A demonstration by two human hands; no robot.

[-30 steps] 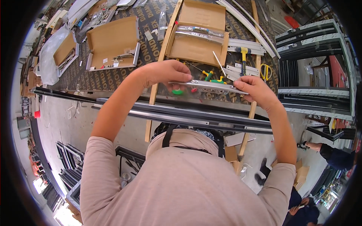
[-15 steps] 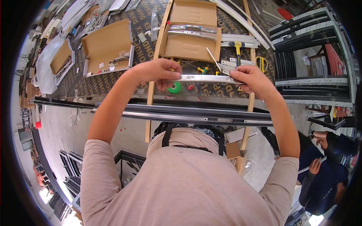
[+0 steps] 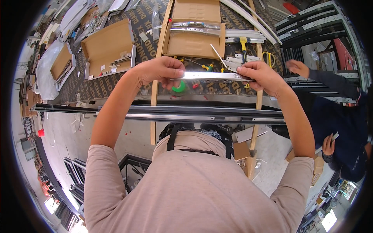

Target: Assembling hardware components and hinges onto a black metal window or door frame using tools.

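Between my two hands stretches a slim silver metal bar (image 3: 210, 76) with round rivets or screw heads, which looks like a window friction stay. My left hand (image 3: 163, 72) pinches its left end between thumb and fingers. At the other end, my right hand (image 3: 261, 77) grips the darker tip. The bar is held level above the near edge of the patterned work surface. Just below and behind it sits a green round roll (image 3: 178, 87), partly hidden by my left hand. A yellow-and-black hammer (image 3: 243, 47) lies beyond my right hand.
An open cardboard box (image 3: 194, 44) holds plastic-wrapped metal bars. Yellow scissors (image 3: 268, 59) lie to its right. Dark metal profiles (image 3: 194, 112) cross in front of my body over wooden battens (image 3: 154, 132). A co-worker (image 3: 342, 128) stands at the right beside stacked black frames (image 3: 311, 27).
The bar has risen slightly and tilted, showing more of its lower side. The co-worker at the right has moved forward, reaching one hand toward the black frames.
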